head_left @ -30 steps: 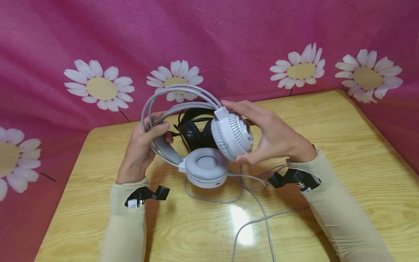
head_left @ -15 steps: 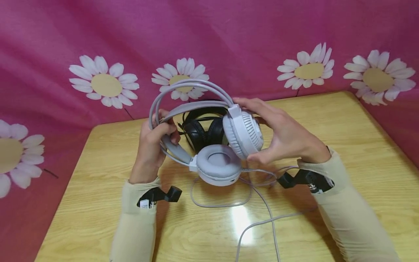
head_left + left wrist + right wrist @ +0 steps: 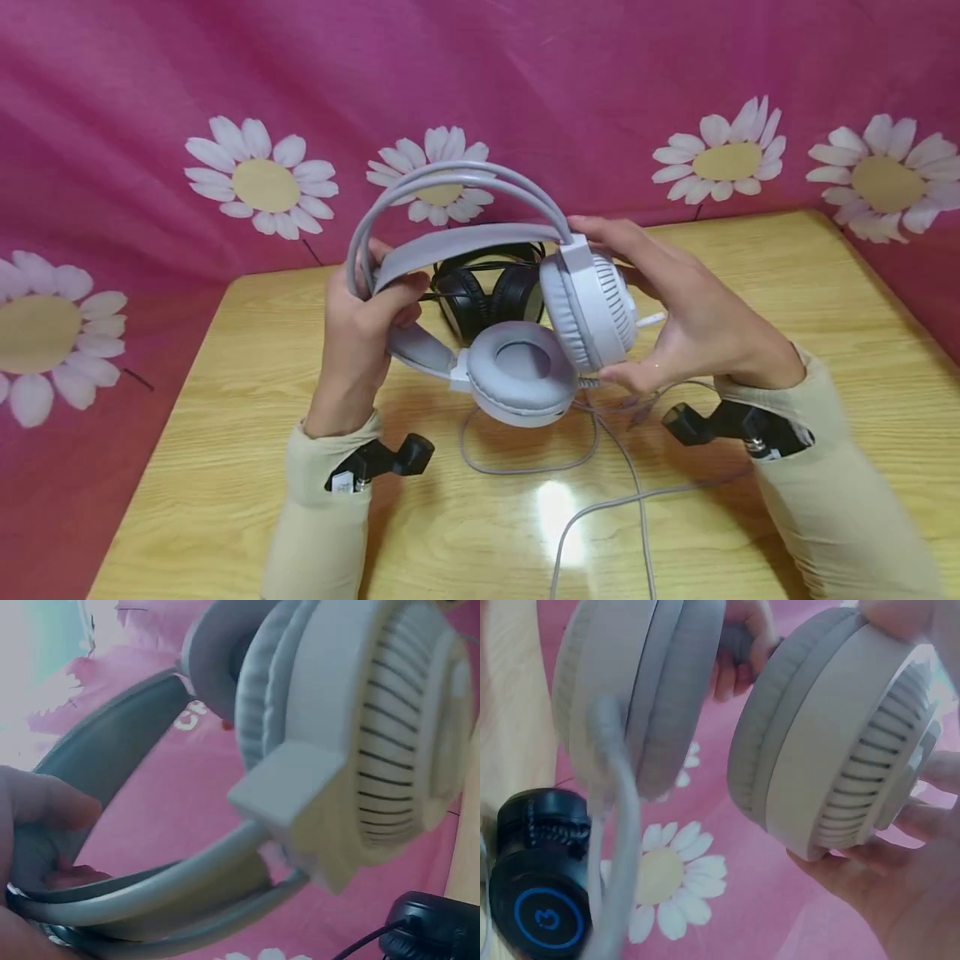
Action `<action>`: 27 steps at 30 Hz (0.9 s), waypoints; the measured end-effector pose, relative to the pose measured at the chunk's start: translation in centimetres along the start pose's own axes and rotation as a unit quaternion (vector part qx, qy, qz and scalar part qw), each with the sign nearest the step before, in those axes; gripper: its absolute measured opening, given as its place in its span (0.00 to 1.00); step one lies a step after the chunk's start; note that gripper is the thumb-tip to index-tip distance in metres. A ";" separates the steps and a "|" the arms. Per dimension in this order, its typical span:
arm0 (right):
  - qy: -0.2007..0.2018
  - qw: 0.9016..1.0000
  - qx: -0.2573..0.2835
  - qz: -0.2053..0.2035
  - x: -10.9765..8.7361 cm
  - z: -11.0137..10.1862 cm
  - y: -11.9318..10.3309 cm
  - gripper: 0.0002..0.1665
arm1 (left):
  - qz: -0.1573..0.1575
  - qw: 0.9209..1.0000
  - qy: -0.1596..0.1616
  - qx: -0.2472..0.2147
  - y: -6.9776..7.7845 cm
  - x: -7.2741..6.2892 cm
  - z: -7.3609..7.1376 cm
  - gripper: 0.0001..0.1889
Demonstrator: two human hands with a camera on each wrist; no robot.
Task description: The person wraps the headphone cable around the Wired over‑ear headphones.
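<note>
A white-and-grey headset (image 3: 592,300) with a double-wire headband is held up above the table. My left hand (image 3: 367,325) grips its headband on the left, thumb over the grey inner strap (image 3: 112,735). The right hand (image 3: 675,300) holds the right ear cup (image 3: 817,742) between thumb and fingers, around its slotted outer shell. The other ear cup (image 3: 521,371) hangs lower, its round cushion facing up. A grey cable (image 3: 619,825) runs from that lower cup down to the table.
Behind the white headset, a black headset (image 3: 487,296) lies on the wooden table (image 3: 262,350); its cup shows a blue ring in the right wrist view. Grey cable (image 3: 637,492) loops across the table front. A pink flowered cloth (image 3: 525,83) hangs at the back.
Both hands and the white headset have shifted right in the head view. The right ear cup has turned slightly, and a short white stick now shows beside it. Both grips are kept.
</note>
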State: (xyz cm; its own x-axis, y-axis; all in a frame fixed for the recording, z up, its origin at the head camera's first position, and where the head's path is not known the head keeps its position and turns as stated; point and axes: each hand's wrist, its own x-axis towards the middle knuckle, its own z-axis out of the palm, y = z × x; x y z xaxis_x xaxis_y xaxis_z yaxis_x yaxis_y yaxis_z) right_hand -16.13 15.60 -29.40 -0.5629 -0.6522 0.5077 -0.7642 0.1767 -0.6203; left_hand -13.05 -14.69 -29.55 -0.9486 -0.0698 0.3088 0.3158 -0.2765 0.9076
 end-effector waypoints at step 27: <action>0.154 0.988 -0.015 0.004 1.2 2.3 1.7 0.43 | 0.206 0.943 0.171 -0.196 1.4 0.2 -1.0 0.16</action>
State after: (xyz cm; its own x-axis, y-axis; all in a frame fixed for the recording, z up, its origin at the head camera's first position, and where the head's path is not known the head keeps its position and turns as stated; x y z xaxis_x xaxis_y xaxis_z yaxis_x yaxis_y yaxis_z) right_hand -17.39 13.43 -31.16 -0.6337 -0.3968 0.6641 -0.7665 0.2059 -0.6084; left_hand -12.82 -16.08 -28.54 -0.7201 -0.5355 0.4412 0.6902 -0.4867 0.5355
